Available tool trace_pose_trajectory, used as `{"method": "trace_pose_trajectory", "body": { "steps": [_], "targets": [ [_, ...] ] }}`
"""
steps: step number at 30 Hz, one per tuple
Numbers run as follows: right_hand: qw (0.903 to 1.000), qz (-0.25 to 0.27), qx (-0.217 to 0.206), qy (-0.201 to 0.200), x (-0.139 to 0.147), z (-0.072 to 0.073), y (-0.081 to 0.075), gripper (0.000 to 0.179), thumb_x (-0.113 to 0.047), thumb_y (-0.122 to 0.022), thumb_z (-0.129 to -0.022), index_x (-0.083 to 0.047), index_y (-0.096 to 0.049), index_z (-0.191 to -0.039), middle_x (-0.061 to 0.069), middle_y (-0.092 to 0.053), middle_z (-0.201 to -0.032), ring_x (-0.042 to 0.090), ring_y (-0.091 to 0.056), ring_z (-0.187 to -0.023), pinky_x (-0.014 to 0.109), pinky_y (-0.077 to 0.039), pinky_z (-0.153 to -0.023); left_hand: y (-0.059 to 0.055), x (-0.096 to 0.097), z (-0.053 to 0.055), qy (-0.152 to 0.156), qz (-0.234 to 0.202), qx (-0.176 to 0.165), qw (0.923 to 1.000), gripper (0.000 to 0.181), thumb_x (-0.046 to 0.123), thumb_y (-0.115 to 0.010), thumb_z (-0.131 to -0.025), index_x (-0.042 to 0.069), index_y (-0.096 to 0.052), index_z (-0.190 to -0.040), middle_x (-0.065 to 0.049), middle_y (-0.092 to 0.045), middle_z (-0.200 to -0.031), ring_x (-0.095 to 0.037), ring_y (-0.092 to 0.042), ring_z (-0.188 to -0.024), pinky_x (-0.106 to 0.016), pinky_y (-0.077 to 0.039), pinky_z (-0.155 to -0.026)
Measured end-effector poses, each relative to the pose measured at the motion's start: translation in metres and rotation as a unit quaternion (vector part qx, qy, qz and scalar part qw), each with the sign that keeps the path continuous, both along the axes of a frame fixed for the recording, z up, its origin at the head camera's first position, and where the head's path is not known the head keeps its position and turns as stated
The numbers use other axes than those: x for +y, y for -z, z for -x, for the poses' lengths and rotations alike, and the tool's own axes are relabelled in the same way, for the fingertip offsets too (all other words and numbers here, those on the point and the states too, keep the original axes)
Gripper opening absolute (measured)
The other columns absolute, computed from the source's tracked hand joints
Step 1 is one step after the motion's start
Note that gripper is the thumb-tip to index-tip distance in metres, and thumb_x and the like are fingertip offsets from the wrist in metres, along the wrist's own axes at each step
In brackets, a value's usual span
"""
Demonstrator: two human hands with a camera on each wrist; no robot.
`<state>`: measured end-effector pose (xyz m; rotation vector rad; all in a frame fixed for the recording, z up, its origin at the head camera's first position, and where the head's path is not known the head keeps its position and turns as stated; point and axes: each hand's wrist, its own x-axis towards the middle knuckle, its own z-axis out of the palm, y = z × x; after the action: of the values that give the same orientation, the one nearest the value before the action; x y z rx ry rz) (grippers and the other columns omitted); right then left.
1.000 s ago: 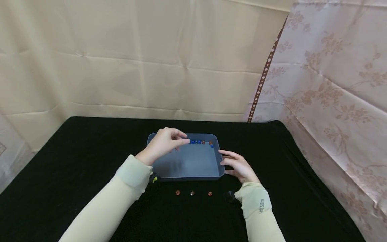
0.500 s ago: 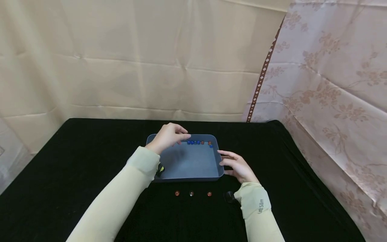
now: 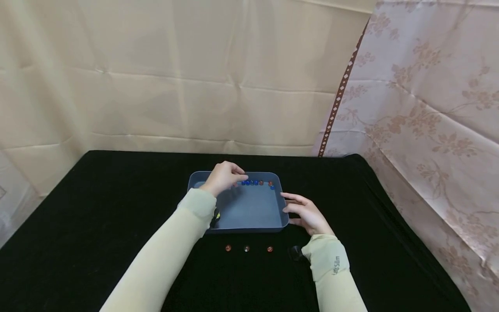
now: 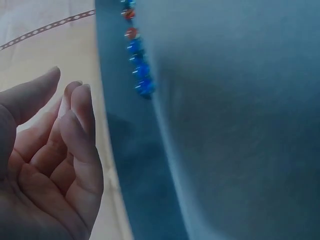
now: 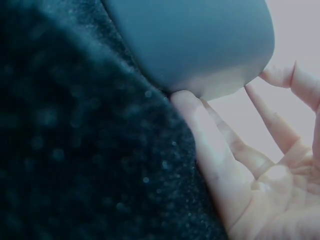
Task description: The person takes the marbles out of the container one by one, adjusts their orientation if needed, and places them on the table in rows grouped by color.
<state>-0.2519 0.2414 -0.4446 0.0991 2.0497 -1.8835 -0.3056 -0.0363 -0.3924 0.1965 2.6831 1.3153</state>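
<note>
Head view: left hand [image 3: 223,177] is over the far left part of the blue-grey tray [image 3: 249,210]; its thumb and fingertips look close together, so cannot tell from there whether anything sits between them. Left wrist view settles it: thumb tip stands apart from the loosely curled fingers, palm side visible, nothing held, grip released.

Right hand [image 3: 309,213] at the tray's right wall, fingers spread. Right wrist view adds the contact: fingertips touch the outside of the tray, 1 digit low by the black cloth [image 3: 370,242]; a light touch, not clenched. That view shows the tray's outer side only, its inside out of sight.

Marbles in tray: row of 5 marbles [image 3: 252,183] along the far wall, then a gap, then 2 more marbles [image 3: 270,183], orange and blue, near the far right corner. Left wrist view shows both groups too, blurrier, just beside the wall.

Only the head view has the 3 loose marbles [image 3: 247,248] on the cloth, near side of tray, spaced apart: 2 reddish, clear-looking 1 between.
</note>
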Motion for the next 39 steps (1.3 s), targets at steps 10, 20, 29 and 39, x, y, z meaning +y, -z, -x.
{"method": "trace_pose_trajectory", "body": {
  "steps": [10, 20, 29, 39],
  "targets": [
    [1.0, 0.003, -0.001, 0.004, 0.0, 0.001, 0.001, 0.057, -0.005, -0.062, -0.089, -0.01, -0.051, -0.144, 0.02, -0.053, -0.141, 0.02, -0.063, -0.105, 0.04, -0.057, -0.086, 0.016, 0.006, 0.012, -0.026, 0.024, 0.0, 0.9994, 0.029, 0.023, -0.071, -0.092, 0.009, -0.07, -0.117, -0.008, -0.074, -0.097, -0.022, -0.067, -0.079, -0.03, -0.054, -0.068],
    [1.0, 0.003, -0.002, 0.003, 0.0, 0.002, 0.001, 0.057, -0.005, -0.062, -0.088, -0.011, -0.051, -0.144, 0.021, -0.052, -0.142, 0.02, -0.063, -0.106, 0.041, -0.057, -0.087, 0.023, 0.012, 0.016, -0.029, 0.063, -0.014, 0.9975, 0.025, 0.024, -0.073, -0.091, 0.013, -0.072, -0.113, -0.004, -0.073, -0.098, -0.017, -0.064, -0.076, -0.03, -0.051, -0.068],
    [1.0, 0.004, -0.005, -0.001, 0.002, 0.001, 0.001, 0.057, -0.007, -0.062, -0.089, -0.011, -0.05, -0.144, 0.02, -0.052, -0.142, 0.02, -0.064, -0.105, 0.04, -0.057, -0.088, 0.021, 0.017, 0.011, -0.018, 0.124, -0.01, 0.992, 0.026, 0.024, -0.075, -0.089, 0.013, -0.073, -0.112, -0.005, -0.073, -0.105, -0.016, -0.066, -0.078, -0.032, -0.051, -0.071],
    [1.0, 0.008, -0.001, -0.002, 0.002, 0.002, 0.002, 0.057, -0.006, -0.062, -0.088, -0.01, -0.05, -0.144, 0.021, -0.053, -0.14, 0.019, -0.065, -0.103, 0.04, -0.057, -0.086, 0.022, 0.02, 0.013, -0.011, 0.156, -0.003, 0.9878, 0.021, 0.026, -0.076, -0.088, 0.013, -0.075, -0.105, -0.005, -0.072, -0.109, -0.02, -0.063, -0.092, -0.038, -0.053, -0.083]
  ]
}}
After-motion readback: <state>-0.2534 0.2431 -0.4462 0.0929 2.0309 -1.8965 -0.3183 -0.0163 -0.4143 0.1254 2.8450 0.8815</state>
